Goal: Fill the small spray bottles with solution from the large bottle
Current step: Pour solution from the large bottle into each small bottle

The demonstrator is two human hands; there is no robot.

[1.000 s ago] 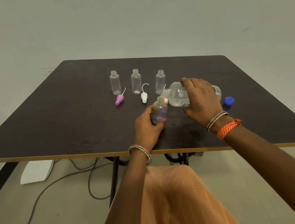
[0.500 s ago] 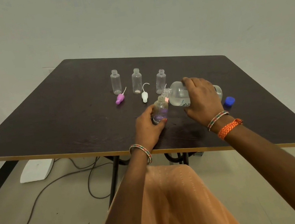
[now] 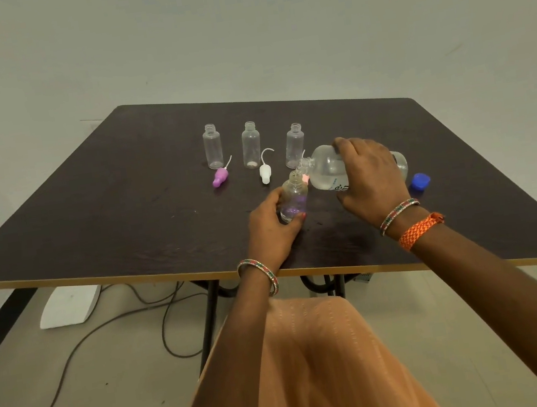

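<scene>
My right hand (image 3: 369, 179) grips the large clear bottle (image 3: 326, 171), tipped on its side with its neck over the mouth of a small clear bottle (image 3: 293, 198). My left hand (image 3: 272, 228) holds that small bottle upright on the dark table (image 3: 105, 209). Three more small open bottles stand in a row behind: left (image 3: 213, 150), middle (image 3: 251, 145), right (image 3: 295, 144). A purple spray top (image 3: 220, 177) and a white spray top (image 3: 265, 173) lie in front of them.
A blue cap (image 3: 419, 181) lies on the table to the right of the large bottle. Below the table's near edge are its black legs, a white object (image 3: 67, 305) on the floor and grey cables (image 3: 106, 333).
Both hands and the bottles hold nearly the same pose; the large bottle stays tipped over the small one. Only the view has shifted slightly.
</scene>
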